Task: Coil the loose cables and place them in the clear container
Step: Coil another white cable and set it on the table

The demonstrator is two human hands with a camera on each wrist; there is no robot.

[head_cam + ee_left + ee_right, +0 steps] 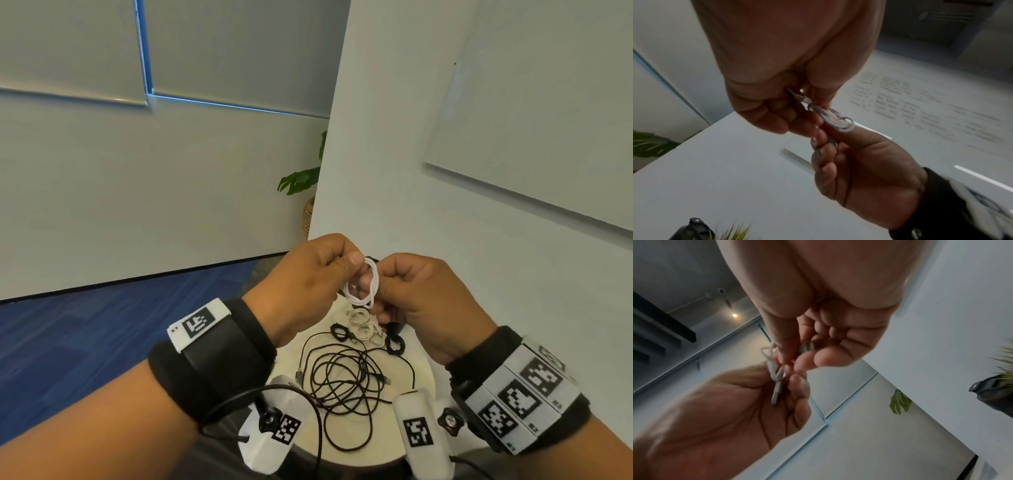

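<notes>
Both hands, left hand [301,284] and right hand [421,301], pinch one white cable coil [364,287]; one loose black cable [346,387] below

Whiteboard writing [920,104] blurred, unreadable; right hand [411,301] hides table's [423,363] far edge.

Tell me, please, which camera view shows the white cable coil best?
The head view: there the white cable coil shows as open loops held between the left hand and the right hand, above the table. The left wrist view shows it nearly edge-on and blurred; the right wrist view shows only a few blurred strands and a plug.
</notes>
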